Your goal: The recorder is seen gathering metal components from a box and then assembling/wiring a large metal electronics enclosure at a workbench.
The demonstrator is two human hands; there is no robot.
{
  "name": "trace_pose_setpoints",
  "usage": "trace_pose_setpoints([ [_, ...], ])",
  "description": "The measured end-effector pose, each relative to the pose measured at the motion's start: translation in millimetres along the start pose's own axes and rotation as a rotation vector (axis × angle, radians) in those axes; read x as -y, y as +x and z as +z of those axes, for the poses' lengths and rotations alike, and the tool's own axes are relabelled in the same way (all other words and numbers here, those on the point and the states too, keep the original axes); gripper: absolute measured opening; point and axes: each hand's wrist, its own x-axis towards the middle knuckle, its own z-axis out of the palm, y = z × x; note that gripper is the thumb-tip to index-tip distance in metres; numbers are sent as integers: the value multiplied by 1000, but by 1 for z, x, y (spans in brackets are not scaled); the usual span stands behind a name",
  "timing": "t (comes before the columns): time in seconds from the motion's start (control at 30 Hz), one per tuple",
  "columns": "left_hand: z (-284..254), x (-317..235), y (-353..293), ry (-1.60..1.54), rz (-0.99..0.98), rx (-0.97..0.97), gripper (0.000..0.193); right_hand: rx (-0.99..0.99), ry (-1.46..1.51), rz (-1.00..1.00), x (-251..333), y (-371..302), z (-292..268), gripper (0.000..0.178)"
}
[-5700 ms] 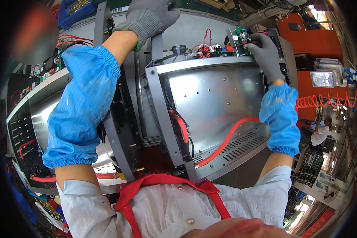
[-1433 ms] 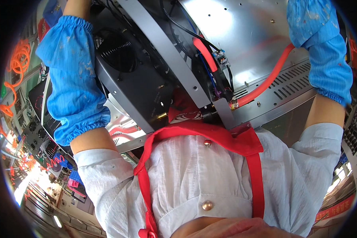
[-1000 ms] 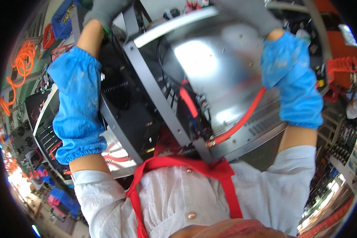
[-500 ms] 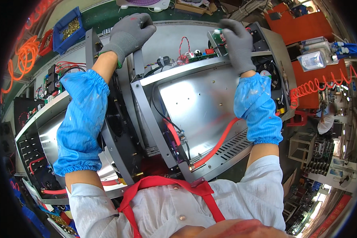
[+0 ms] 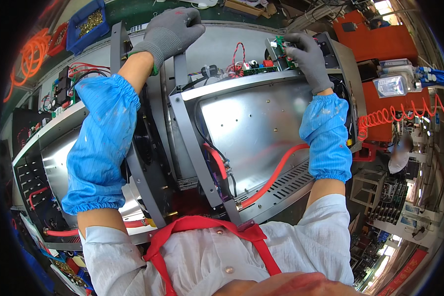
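— Left hand (image 5: 170, 32), what's it doing?
— Gloved, fingers curled shut over the top edge of the grey metal chassis (image 5: 251, 133), which stands open in front of the person.
— And the right hand (image 5: 306, 54)?
— Closed on the green circuit board (image 5: 281, 49) at the chassis's upper right corner. Below it, a red cable (image 5: 274, 175) crosses the shiny panel; a blue parts bin (image 5: 86, 24) sits far left.

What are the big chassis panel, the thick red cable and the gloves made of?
Chassis panel: bare sheet metal, likely steel or aluminium; dull silver, soft glare. Red cable: smooth, glossy insulation, probably rubber or plastic. Gloves on left hand and right hand: grey knit fabric, matte.
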Motion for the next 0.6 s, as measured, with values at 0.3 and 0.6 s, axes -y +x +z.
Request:
trace_pose_setpoints([
  [0.3, 6, 7, -1, -19, 36, -26, 33, -186, -220, 6, -12, -5, 3, 19],
  [0.6, -13, -7, -6, -144, 32, -54, 25, -247, 309, 271, -5, -6, 0, 16],
])
